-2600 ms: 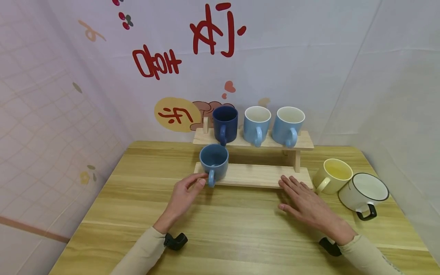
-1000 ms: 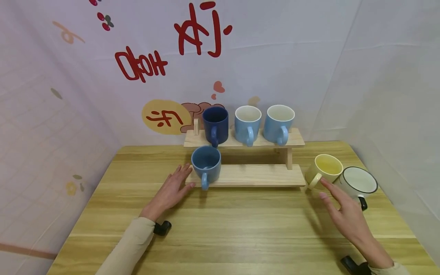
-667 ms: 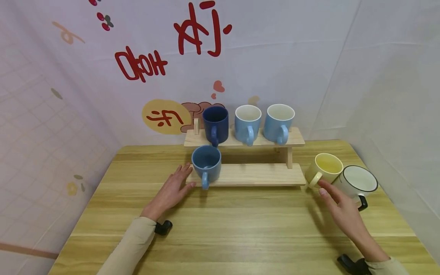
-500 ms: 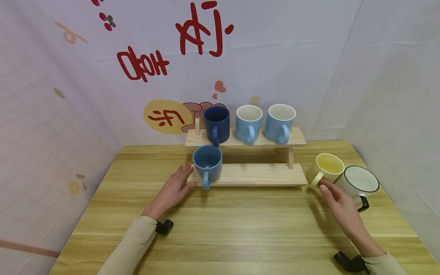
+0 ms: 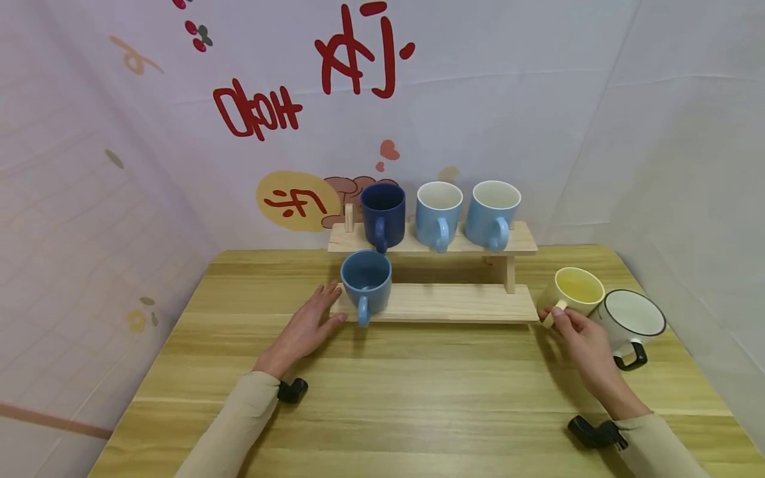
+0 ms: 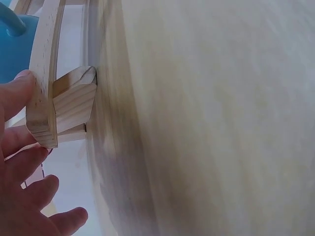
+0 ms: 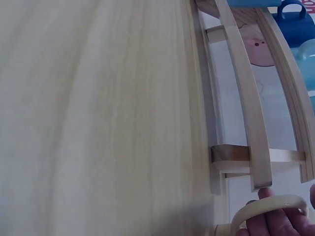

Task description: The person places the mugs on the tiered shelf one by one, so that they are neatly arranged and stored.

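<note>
In the lower left of the frame, the left hand (image 6: 22, 191) touches the end of a wooden shelf board (image 6: 44, 73); a blue mug (image 6: 15, 51) shows upper left, an angled wooden block (image 6: 76, 101) adjoins the board, and wood-grained tabletop (image 6: 211, 118) fills the right

Beige cloth is covering both arms, the left sleeve (image 5: 232, 423) and the right sleeve (image 5: 656, 443) creasing softly. A black, bent left camera (image 5: 293, 391) and a similar right camera (image 5: 588, 433) are jutting out just past them, while the left hand (image 5: 303, 328) and right hand (image 5: 588, 348) are showing bare.
</note>
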`<state>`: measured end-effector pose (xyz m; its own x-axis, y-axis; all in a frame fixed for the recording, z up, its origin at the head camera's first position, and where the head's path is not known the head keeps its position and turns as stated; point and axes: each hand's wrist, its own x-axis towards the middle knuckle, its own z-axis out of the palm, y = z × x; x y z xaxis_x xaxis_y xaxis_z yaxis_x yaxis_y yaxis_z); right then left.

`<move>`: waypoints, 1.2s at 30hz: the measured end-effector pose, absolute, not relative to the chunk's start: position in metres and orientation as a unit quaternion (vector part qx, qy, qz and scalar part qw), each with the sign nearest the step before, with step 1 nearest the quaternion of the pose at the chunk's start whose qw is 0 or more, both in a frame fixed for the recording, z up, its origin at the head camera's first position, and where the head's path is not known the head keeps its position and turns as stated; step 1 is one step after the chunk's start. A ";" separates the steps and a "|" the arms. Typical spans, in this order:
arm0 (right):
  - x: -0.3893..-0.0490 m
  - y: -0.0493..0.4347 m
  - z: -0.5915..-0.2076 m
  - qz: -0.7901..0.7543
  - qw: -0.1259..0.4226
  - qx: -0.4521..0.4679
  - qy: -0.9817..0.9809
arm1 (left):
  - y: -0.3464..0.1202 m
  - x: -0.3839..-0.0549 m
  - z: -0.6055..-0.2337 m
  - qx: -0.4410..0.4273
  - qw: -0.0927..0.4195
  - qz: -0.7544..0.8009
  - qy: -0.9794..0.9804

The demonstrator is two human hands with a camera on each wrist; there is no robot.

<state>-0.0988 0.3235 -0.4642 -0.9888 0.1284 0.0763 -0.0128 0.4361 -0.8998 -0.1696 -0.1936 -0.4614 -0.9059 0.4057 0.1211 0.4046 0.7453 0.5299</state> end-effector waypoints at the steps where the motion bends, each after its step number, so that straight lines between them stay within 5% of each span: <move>1: -0.100 0.324 -0.465 0.532 0.068 -0.038 -0.843 | -0.193 -0.170 -0.462 0.218 -0.001 0.284 0.934; 20: -0.101 0.322 -0.470 0.533 0.121 -0.093 -0.832 | -0.191 -0.173 -0.466 0.220 -0.006 0.291 0.931; 36: -0.087 0.315 -0.437 0.519 0.215 -0.041 -0.826 | -0.193 -0.171 -0.465 0.217 -0.003 0.297 0.930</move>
<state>-0.0873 0.3147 -0.4373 -0.9041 0.2910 0.3129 -0.1559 0.4571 -0.8756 -0.1711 -0.1931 -0.4647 -0.9059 0.4014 0.1348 0.4051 0.7291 0.5516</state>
